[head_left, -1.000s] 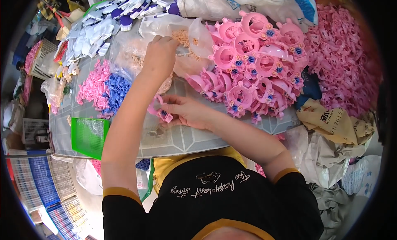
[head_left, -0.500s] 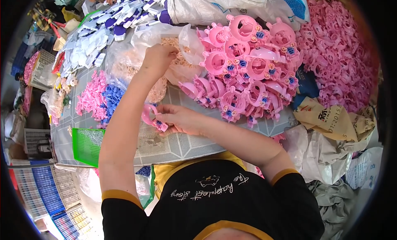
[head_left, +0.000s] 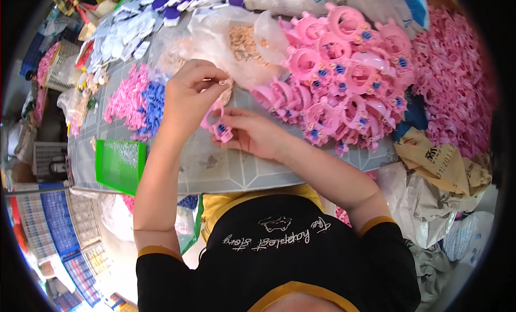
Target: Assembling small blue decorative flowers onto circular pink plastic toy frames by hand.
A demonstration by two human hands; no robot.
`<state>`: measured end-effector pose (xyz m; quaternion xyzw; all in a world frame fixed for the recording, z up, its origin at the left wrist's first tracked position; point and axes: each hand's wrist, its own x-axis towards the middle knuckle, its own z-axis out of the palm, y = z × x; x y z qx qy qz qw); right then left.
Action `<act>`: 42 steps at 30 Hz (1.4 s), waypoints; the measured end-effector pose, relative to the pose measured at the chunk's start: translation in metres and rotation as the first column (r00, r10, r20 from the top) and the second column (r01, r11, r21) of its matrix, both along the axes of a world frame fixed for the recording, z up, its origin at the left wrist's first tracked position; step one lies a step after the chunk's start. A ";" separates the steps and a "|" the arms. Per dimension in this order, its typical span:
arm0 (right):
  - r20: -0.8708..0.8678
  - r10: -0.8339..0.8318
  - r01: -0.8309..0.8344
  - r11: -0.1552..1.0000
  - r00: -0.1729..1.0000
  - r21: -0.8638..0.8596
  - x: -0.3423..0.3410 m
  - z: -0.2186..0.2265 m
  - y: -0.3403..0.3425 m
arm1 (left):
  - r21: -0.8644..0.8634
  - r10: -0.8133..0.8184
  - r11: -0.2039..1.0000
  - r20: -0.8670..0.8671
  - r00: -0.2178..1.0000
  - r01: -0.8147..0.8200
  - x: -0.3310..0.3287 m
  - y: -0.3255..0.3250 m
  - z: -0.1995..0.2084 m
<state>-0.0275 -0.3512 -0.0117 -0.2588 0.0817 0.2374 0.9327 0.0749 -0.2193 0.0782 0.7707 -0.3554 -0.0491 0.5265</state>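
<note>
Pink plastic ring with a dark-blue ribbed inset (head_left: 221, 131) sits in the grasp of the right hand (head_left: 255, 133), thumb and fingers pressed on its side, above the grey patterned tabletop (head_left: 242, 175). Just beyond it, the left hand (head_left: 192, 91) pinches a tiny pale piece (head_left: 223, 82), too small to make out. An opened clear plastic bag of peach-coloured bits (head_left: 271, 30) lies near; a heap of pink ring-shaped parts (head_left: 357, 73) rises to the right.

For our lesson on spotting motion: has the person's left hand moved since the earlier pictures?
Yes: against the plastic bag of peach pieces, the left hand has moved back toward the black shirt, nearer the pink ring in the right hand.
</note>
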 end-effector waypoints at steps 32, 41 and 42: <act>0.137 0.106 -0.108 0.994 0.985 0.008 -0.007 0.007 -0.005 | 0.108 0.038 0.990 0.390 0.920 -0.086 -0.051 0.064 -0.014; 0.101 0.058 -0.046 0.993 0.993 -0.111 -0.009 0.012 0.001 | 0.197 -0.022 0.977 0.487 0.873 -0.085 -0.054 0.065 -0.013; 0.107 0.080 -0.068 0.991 0.991 -0.115 -0.009 0.010 -0.001 | 0.227 -0.069 0.973 0.476 0.877 -0.047 -0.052 0.066 -0.011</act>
